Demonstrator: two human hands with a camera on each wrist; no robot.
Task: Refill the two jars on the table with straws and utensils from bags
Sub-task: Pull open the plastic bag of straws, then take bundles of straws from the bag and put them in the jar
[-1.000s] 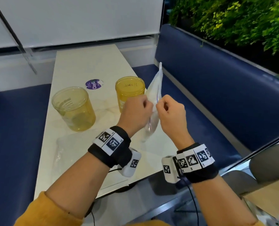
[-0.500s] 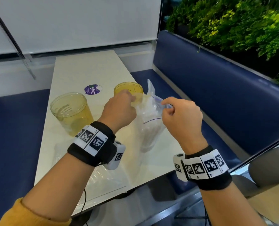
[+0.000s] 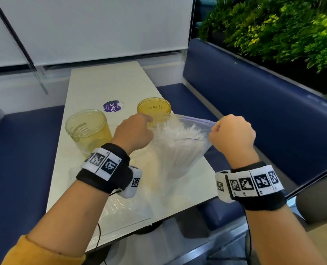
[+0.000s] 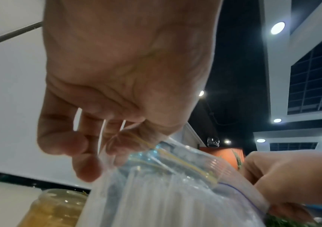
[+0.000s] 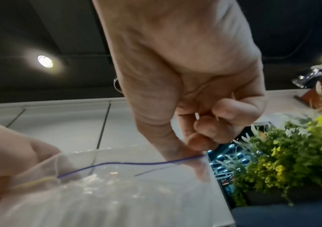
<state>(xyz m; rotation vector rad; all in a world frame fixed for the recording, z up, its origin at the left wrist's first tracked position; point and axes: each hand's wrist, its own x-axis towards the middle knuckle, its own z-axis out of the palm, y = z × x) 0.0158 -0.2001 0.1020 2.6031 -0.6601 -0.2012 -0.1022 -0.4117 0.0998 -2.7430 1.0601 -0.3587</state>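
Observation:
A clear zip bag (image 3: 180, 150) full of white wrapped straws stands on the white table (image 3: 105, 85), its mouth spread wide. My left hand (image 3: 135, 131) pinches the bag's left rim, and my right hand (image 3: 232, 133) pinches the right rim by the purple zip line (image 5: 136, 163). Both pinches show in the wrist views, left hand (image 4: 105, 138) and right hand (image 5: 198, 138). Two yellow translucent jars stand behind: the left jar (image 3: 87, 129) with a fork inside, the right jar (image 3: 154, 108) partly behind my left hand.
A second clear bag (image 3: 120, 207) lies flat near the table's front edge. A purple round sticker (image 3: 112, 107) is on the tabletop. Blue bench seating (image 3: 254, 111) flanks the table on the right, with green plants (image 3: 283, 29) above it.
My hands have moved apart, pulling the bag's zip mouth from closed to wide open. The bag has come down from upright in the air to resting on the table.

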